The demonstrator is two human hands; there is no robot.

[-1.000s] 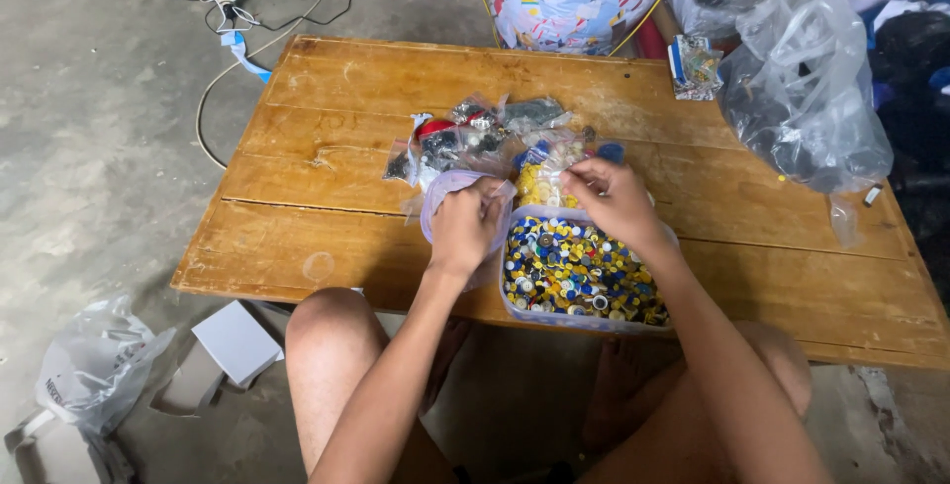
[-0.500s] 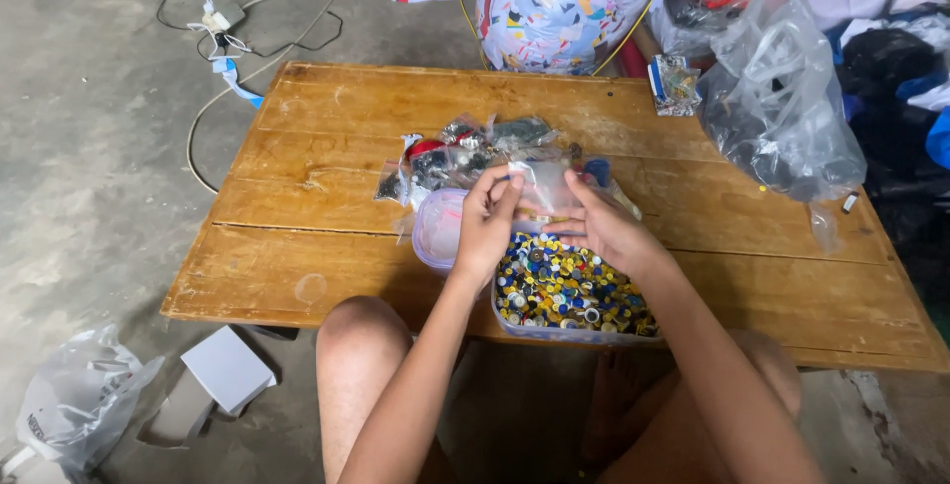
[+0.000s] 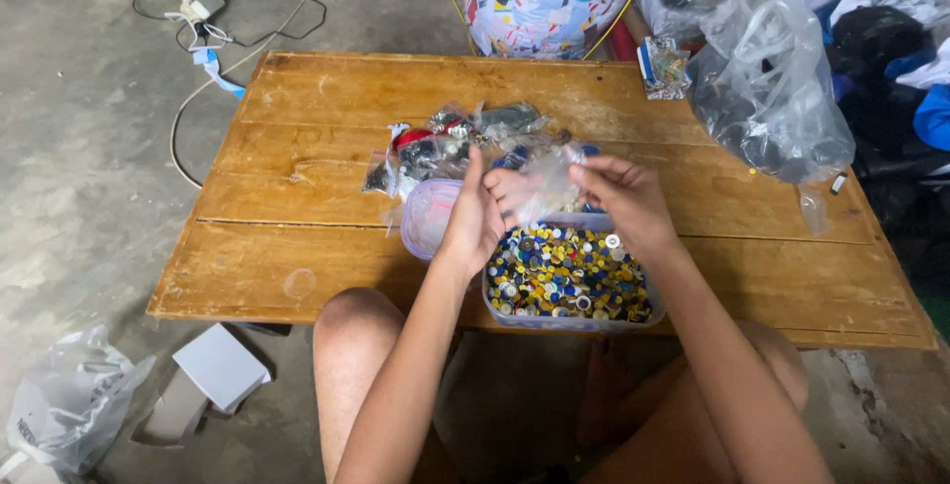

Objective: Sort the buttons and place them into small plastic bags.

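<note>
Head view: left hand (image 3: 473, 219) and right hand (image 3: 625, 199) both pinch a small clear plastic bag (image 3: 547, 187), fingers closed on it, held just above the clear tub of mixed coloured buttons (image 3: 568, 281) at the near edge of the wooden table (image 3: 297, 237). A pink-tinted lid (image 3: 427, 215) lies just left of the tub, touching the left hand's side; filled small bags (image 3: 445, 143) sit behind. A big clear bag (image 3: 767, 88) sits at the table's far right.
</note>
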